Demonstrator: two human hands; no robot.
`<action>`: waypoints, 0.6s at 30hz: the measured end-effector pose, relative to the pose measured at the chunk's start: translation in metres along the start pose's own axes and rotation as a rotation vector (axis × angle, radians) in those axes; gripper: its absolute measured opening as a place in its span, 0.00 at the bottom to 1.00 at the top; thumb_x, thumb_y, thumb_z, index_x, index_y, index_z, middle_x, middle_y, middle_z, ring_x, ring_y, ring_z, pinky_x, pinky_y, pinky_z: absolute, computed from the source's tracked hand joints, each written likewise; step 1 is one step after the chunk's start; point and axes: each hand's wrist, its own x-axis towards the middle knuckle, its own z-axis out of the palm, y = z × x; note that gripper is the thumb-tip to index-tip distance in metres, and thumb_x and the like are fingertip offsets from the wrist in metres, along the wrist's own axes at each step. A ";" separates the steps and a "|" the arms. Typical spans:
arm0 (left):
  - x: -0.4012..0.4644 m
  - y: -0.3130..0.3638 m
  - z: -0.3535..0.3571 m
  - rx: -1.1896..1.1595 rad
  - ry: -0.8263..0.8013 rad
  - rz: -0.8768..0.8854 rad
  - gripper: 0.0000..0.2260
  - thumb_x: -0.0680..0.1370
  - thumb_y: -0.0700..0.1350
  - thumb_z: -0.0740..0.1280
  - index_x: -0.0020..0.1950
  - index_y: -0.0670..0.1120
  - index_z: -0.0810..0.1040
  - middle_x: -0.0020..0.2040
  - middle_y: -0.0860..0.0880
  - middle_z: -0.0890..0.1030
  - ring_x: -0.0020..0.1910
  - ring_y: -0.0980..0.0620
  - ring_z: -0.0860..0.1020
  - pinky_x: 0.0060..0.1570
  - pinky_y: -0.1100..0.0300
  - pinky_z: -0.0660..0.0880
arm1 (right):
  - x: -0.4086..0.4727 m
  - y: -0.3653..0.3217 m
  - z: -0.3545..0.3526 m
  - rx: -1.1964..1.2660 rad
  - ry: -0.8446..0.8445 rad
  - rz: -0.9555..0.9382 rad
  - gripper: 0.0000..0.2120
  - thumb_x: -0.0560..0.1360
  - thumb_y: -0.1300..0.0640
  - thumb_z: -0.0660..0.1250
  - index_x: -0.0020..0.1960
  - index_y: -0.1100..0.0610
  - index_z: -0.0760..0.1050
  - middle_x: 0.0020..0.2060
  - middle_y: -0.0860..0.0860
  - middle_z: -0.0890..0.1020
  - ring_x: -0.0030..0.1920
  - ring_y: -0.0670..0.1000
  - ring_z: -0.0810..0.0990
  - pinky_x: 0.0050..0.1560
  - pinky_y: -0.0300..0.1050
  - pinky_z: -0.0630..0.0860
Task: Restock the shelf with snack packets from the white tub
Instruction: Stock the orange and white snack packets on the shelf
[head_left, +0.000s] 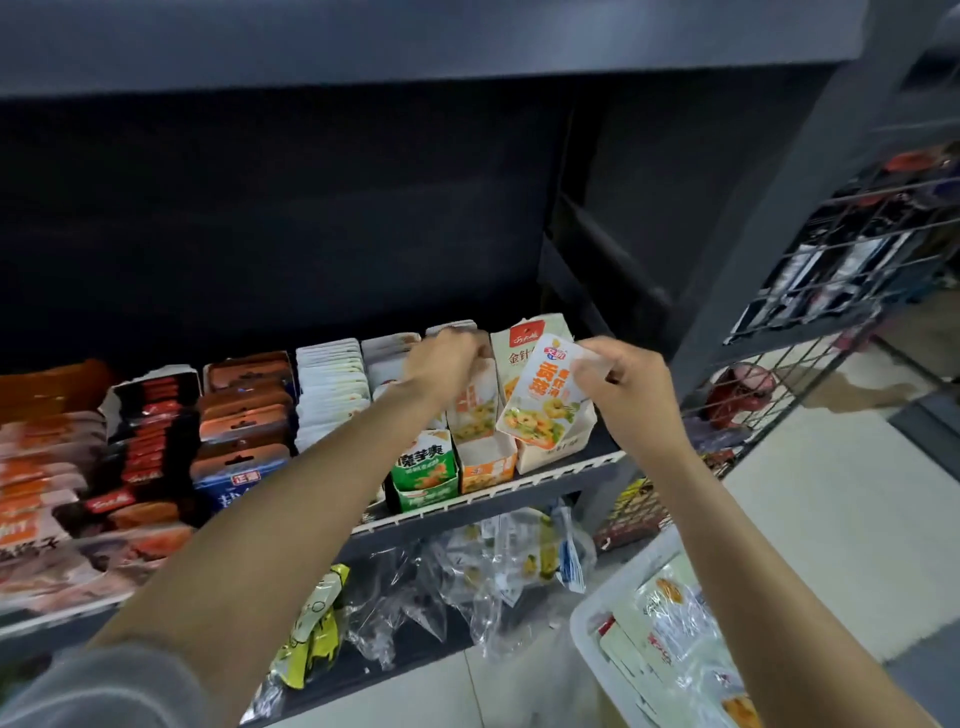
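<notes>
A dark metal shelf (488, 506) with a pale slotted front rail is seen from above, under a deep shadowed bay, with a wire rack (831, 291) to its right and pale floor tiles below. The shelf is packed with rows of packets in open display cartons: orange and red ones at the left, white ones in the middle, a green carton (423, 475) and an orange carton (485, 462) toward the right end.

A white snack packet (537, 397) printed with orange characters is pinched at its top edge by the right hand (626, 387) and held tilted over the rightmost cream carton (550, 447), not yet seated in it. The left hand (444, 364) is curled on the tops of packets in the row beside it, apparently parting or steadying them; what exactly is gripped cannot be told.

The white tub (613, 608) stands on the floor at lower right, and several packets (670, 623) are visible inside. The restocking is judged well under way but unfinished: this packet remains to be slotted in, and more are left in the tub.
</notes>
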 end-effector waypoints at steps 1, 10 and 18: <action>0.003 -0.003 0.000 -0.005 0.008 0.017 0.09 0.79 0.43 0.63 0.58 0.49 0.75 0.56 0.46 0.79 0.56 0.44 0.77 0.46 0.53 0.74 | 0.002 0.000 0.001 0.002 0.001 -0.002 0.07 0.76 0.63 0.62 0.43 0.59 0.79 0.40 0.48 0.83 0.41 0.44 0.81 0.39 0.48 0.78; 0.009 -0.042 -0.011 -0.041 -0.114 -0.018 0.28 0.72 0.48 0.72 0.70 0.54 0.68 0.70 0.51 0.65 0.69 0.47 0.62 0.65 0.50 0.61 | 0.027 0.004 0.027 -0.036 -0.105 -0.022 0.08 0.74 0.66 0.63 0.45 0.55 0.78 0.42 0.49 0.82 0.43 0.45 0.81 0.40 0.43 0.77; 0.011 -0.064 -0.005 -0.292 -0.110 -0.080 0.24 0.73 0.45 0.72 0.68 0.50 0.71 0.66 0.47 0.72 0.65 0.46 0.70 0.63 0.51 0.69 | 0.060 -0.005 0.064 -0.269 -0.344 -0.096 0.12 0.72 0.69 0.64 0.54 0.62 0.79 0.48 0.52 0.81 0.49 0.48 0.77 0.45 0.35 0.71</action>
